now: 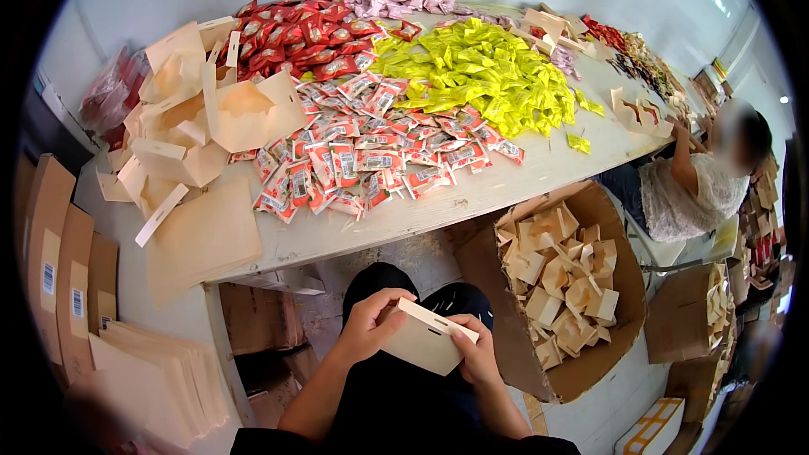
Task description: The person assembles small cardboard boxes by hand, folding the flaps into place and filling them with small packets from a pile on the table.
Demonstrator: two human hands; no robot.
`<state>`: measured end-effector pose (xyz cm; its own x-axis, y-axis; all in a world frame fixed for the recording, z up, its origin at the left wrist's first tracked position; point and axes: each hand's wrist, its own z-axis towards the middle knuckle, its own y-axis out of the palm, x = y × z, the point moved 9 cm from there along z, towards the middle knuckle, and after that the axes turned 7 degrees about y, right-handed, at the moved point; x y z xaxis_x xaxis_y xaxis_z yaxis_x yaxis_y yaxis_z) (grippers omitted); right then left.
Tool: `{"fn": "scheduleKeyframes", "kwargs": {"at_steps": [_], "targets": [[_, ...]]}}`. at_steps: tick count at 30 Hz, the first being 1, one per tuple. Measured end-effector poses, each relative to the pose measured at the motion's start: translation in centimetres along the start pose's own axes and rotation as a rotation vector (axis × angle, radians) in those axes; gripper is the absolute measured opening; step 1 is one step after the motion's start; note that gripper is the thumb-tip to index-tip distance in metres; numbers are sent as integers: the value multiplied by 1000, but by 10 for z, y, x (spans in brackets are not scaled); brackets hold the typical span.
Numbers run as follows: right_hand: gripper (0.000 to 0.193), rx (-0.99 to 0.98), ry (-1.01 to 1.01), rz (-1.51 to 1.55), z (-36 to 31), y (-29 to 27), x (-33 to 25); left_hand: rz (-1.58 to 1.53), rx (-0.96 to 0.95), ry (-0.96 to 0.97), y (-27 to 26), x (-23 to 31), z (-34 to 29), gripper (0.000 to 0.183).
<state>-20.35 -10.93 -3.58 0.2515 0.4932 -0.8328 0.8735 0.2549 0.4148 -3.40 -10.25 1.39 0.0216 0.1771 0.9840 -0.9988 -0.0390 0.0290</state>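
Above my lap, a cream paperboard box (423, 345) with slots along its upper edge is held between both hands. My left hand (371, 325) is closed on its left end, thumb along the edge. At the right end, my right hand (478, 352) grips the slotted edge between thumb and fingers. Just beyond, on the white table (379, 234), lies a spread of small red-and-white packets (362, 152). Several opened paperboard boxes (181, 114) are heaped to the left of them, with flat cream sheets (206, 236) below.
Red packets (299, 38), pink packets (400, 2) and yellow-green packets (493, 72) are piled farther back. A large carton (619, 354) full of folded boxes stands right of my knees. A seated person (695, 177) works at the table's right. Brown cartons (50, 261) stand at far left.
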Motion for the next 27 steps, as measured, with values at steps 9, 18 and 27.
{"fn": "scheduleKeyframes", "kwargs": {"at_steps": [9,18,27], "targets": [[30,35,-76,-96,-4,4,-16,-45,108,10,-1,-14,0,14],[27,-71,-120,-198,-3,12,-26,-146,74,-59,7,-21,-6,26],[41,-56,-330,-237,1,25,-52,-177,176,15,-4,-4,-2,39]]}}
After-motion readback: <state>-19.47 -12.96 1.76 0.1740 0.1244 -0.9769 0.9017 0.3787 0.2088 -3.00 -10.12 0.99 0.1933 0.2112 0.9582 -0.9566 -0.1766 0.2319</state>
